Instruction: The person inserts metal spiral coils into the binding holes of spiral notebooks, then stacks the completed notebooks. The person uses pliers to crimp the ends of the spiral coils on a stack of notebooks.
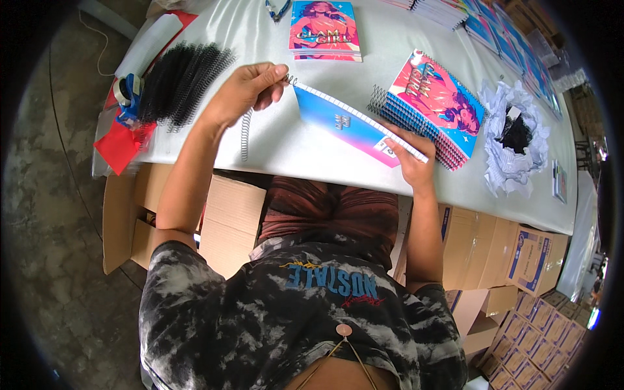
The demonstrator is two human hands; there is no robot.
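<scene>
My left hand [250, 88] pinches the end of a wire spiral coil [290, 80] at the top corner of a blue-and-pink notebook [351, 123]. My right hand [411, 156] grips that notebook at its lower right corner and holds it tilted above the grey table [286, 146]. The notebook's punched edge faces up and to the right. A loose silver spiral [245, 134] lies on the table just below my left hand.
A heap of black spiral coils [179, 81] lies at the left by a tape dispenser [128, 91] and red sheets [120, 144]. A stack of bound notebooks [435, 107] sits at the right, another notebook [324, 29] at the top. Crumpled paper [513, 140] and cardboard boxes [507, 253] are nearby.
</scene>
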